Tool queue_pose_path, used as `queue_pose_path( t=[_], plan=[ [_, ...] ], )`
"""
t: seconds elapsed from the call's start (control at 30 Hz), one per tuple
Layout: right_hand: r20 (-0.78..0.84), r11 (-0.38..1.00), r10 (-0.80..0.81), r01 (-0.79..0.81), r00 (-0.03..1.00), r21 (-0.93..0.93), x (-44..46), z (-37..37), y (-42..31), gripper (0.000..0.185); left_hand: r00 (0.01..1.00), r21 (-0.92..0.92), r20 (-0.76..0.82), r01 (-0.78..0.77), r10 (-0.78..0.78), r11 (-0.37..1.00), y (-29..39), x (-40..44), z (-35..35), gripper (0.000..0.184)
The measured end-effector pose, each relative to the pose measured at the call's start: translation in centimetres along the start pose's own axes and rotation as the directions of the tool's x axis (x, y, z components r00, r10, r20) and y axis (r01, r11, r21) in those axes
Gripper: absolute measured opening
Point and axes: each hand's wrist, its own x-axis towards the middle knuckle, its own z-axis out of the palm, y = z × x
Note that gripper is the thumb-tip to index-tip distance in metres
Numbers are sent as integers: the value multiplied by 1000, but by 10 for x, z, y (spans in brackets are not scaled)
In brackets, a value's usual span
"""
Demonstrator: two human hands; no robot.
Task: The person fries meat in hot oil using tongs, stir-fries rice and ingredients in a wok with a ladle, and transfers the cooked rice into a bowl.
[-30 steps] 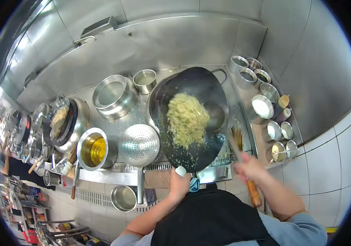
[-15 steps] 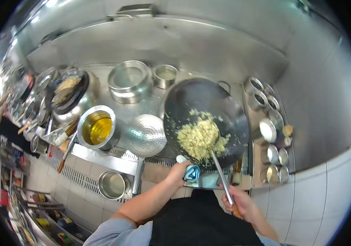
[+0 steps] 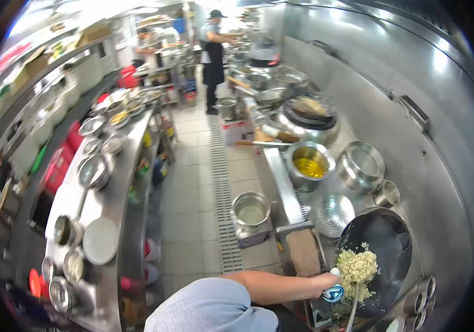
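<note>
At the near rim of a black wok (image 3: 394, 243), my left hand (image 3: 327, 283) is closed on a folded blue-and-white cloth (image 3: 334, 294), against the wok's edge. The exact grip under the cloth is hidden. Pale yellow, chopped food that looks like fried rice (image 3: 357, 265) is heaped in the wok, with loose bits scattered on its wall. A metal ladle (image 3: 353, 310) reaches into the food, its handle running down past the bottom edge of the view. My right hand lies outside the frame.
Beside the wok are a perforated strainer (image 3: 334, 216), a pot of yellow oil (image 3: 310, 166) and a steel pot (image 3: 361, 167). Seasoning tins (image 3: 415, 302) stand at lower right. Leftward, a steel counter (image 3: 71, 205) holds bowls and plates. A person (image 3: 213, 58) stands farther down the aisle.
My view has swung left, bringing the aisle and left counter in and moving the wok to the lower right. My left hand stays on the cloth; my right hand has left the view.
</note>
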Motion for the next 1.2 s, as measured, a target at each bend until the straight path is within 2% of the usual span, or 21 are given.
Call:
queue_pose_path(
  t=[0.03,0.1,0.13,0.27,0.33,0.5,0.57,0.63,0.7,0.73,0.83,0.93,1.03,1.1,1.13,1.2],
  plan=[
    [53,999,20,-19,998,-27,-10,-1,-16,29,999,-34,-33,-18,17,999,-9,-12,2,17],
    [171,995,57,-42,984,-90,-22,5,-39,29,998,-243,-58,-26,12,970,-27,-44,-6,15],
    [235,991,82,-53,969,-127,-26,8,-47,29,994,-284,-86,-89,68,954,-37,-71,-14,14],
    [454,956,222,-101,863,-275,-25,43,-75,30,941,-326,-266,-294,211,898,-83,-149,-64,13],
    [534,926,312,-126,786,-356,-27,67,-88,30,899,-341,-361,-375,248,862,-99,-197,-67,13],
    [648,857,468,-129,601,-500,-36,159,-69,31,676,-299,-631,-664,379,685,-153,-308,-98,11],
    [660,840,500,-128,561,-527,-50,208,-52,30,596,-268,-732,-698,331,664,-175,-342,-122,11],
    [659,824,527,-131,537,-552,-68,259,-33,26,557,-289,-779,-726,287,624,-191,-387,-136,12],
    [661,806,546,-105,515,-583,-87,306,-12,26,462,-241,-830,-802,312,547,-211,-412,-160,10],
    [662,790,558,-77,501,-608,-95,326,-3,26,443,-206,-833,-803,330,559,-220,-431,-168,9],
    [684,761,605,-45,407,-647,-117,379,19,25,444,-258,-849,-821,286,509,-240,-472,-189,10],
    [692,753,613,-17,381,-657,-141,422,44,26,459,-289,-848,-820,265,494,-255,-489,-208,9],
    [699,748,575,74,424,-660,-171,458,65,29,495,-337,-825,-818,272,467,-271,-491,-223,7],
    [708,747,558,108,432,-655,-181,481,81,31,572,-433,-755,-802,320,412,-279,-488,-227,6],
    [714,662,508,313,481,-681,-181,493,91,32,594,-457,-735,-790,328,409,-276,-497,-215,7],
    [743,390,422,636,520,-666,-171,511,115,37,633,-483,-713,-755,302,444,-275,-505,-205,7]
  ],
)
